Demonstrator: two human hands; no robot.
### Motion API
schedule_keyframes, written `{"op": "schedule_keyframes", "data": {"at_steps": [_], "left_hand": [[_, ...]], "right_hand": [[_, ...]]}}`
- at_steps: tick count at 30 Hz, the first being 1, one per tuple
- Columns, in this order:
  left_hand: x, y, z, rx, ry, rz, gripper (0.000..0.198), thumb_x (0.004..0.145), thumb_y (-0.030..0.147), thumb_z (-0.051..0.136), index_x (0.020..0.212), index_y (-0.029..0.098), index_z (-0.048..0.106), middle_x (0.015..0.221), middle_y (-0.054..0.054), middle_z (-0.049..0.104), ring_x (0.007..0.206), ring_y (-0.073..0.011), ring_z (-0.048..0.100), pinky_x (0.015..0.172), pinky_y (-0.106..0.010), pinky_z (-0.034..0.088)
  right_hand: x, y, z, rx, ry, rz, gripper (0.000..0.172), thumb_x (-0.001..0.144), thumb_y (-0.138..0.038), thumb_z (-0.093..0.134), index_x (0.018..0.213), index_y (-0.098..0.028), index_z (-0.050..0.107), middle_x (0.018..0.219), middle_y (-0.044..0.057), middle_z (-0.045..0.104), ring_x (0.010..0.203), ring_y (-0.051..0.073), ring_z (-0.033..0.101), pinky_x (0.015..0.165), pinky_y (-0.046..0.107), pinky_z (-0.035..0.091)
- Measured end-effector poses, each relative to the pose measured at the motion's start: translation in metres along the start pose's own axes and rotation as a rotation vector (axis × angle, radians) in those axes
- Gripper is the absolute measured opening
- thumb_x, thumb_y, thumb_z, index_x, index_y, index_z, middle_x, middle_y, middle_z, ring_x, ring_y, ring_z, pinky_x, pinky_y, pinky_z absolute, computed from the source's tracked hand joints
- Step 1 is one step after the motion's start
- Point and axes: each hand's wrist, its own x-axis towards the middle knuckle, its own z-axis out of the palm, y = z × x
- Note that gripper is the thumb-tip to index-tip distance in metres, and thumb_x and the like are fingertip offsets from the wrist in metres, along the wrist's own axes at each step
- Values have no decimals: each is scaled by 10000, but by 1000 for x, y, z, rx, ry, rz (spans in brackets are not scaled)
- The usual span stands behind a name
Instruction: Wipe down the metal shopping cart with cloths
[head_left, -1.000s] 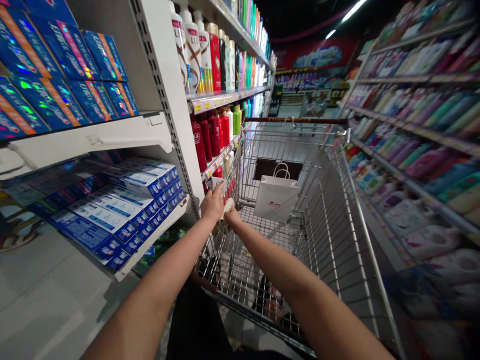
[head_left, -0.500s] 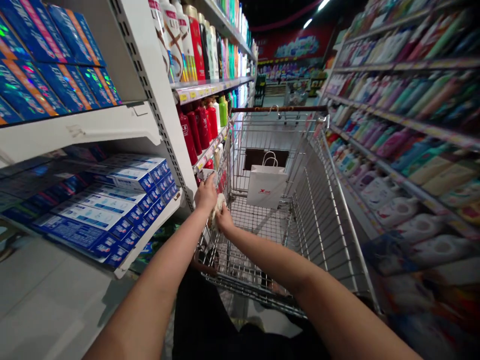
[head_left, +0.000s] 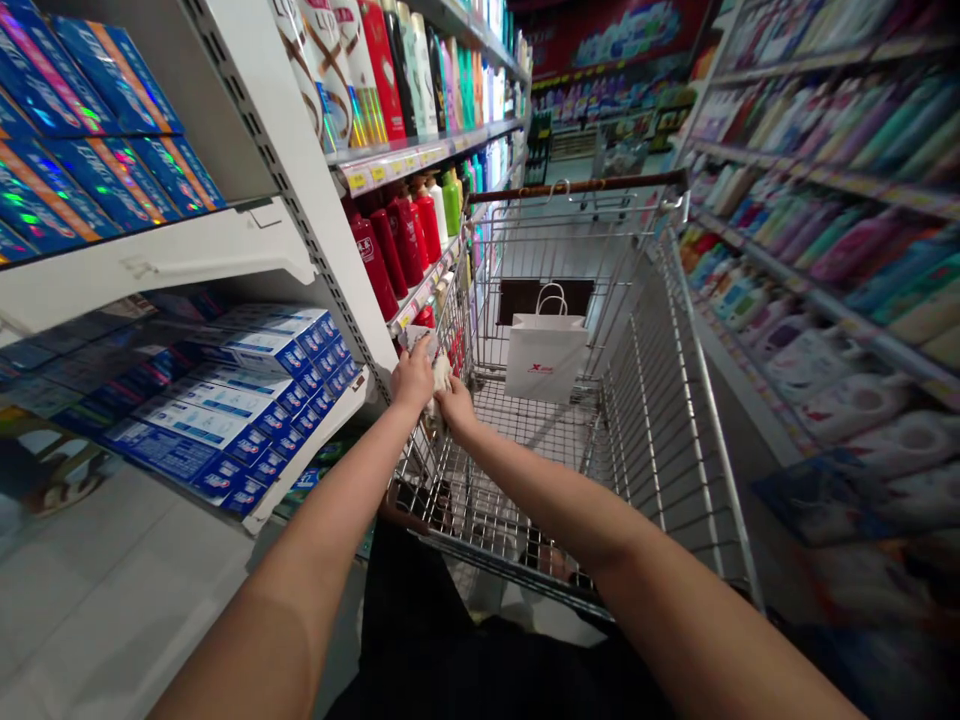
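Observation:
Both hands are close together at the left side of a metal shopping cart (head_left: 694, 370). My left hand (head_left: 412, 378) is closed, with a small whitish piece (head_left: 417, 338) at its fingertips; what that is I cannot make out. Just right of it, my right hand (head_left: 456, 406) is closed on a crumpled cream cloth (head_left: 442, 372), which partly hides between the two hands. A white paper bag (head_left: 546, 358) with twisted handles and a red logo hangs upright inside the cart at the far end.
A shelf to the left carries blue toothpaste boxes (head_left: 247, 400). Beyond the white upright (head_left: 300, 200) stand red pump bottles (head_left: 405, 240). Shelves of bottles (head_left: 840, 230) line the right side. Another cart (head_left: 619, 150) is farther down the aisle.
The view has tilted down and shifted slightly, so the cart's far end and the bag sit farther right. Both hands stay closed together at the cart's left side and appear slightly higher.

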Motion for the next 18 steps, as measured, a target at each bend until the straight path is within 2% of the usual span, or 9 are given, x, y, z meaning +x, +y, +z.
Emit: {"op": "schedule_keyframes", "data": {"at_steps": [3,7,10,13,18], "left_hand": [[-1,-1,1,-10,2,14,561,1044,206,431,1593,294,508,1384,-132,687,1219,-270,692,1062,-379,532],[-2,-2,0,-21,3,19,558,1048,200,419,1595,270,503,1384,-137,691,1245,-264,684,1081,-380,527],[-3,-2,0,-34,15,33,550,1044,196,435,1583,271,517,1410,-135,684,1264,-263,676,1088,-378,527],[-3,-2,1,-40,21,37,544,1043,201,444,1576,270,527,1410,-136,686,1262,-265,678,1092,-384,529],[-4,0,-1,-50,14,23,555,1038,193,440,1582,269,521,1408,-140,679,1272,-267,670,1097,-383,521]], "right_hand": [[-8,-17,5,-32,46,-26,583,826,-271,656,1402,-184,632,1342,120,714,1261,289,664,1133,441,504],[-18,-3,8,-115,67,-51,648,830,-259,660,1472,-216,588,1408,124,678,1336,296,620,1181,463,464],[-20,21,4,-137,42,-10,646,782,-185,647,1426,-225,623,1307,103,726,1244,279,666,1141,435,499],[-21,40,-4,-177,11,114,634,721,-127,647,1346,-236,669,1157,63,765,1103,267,704,1071,427,540],[-19,56,-20,-206,-63,252,644,615,-68,657,1239,-218,708,1017,34,764,931,246,708,964,421,580]]}}
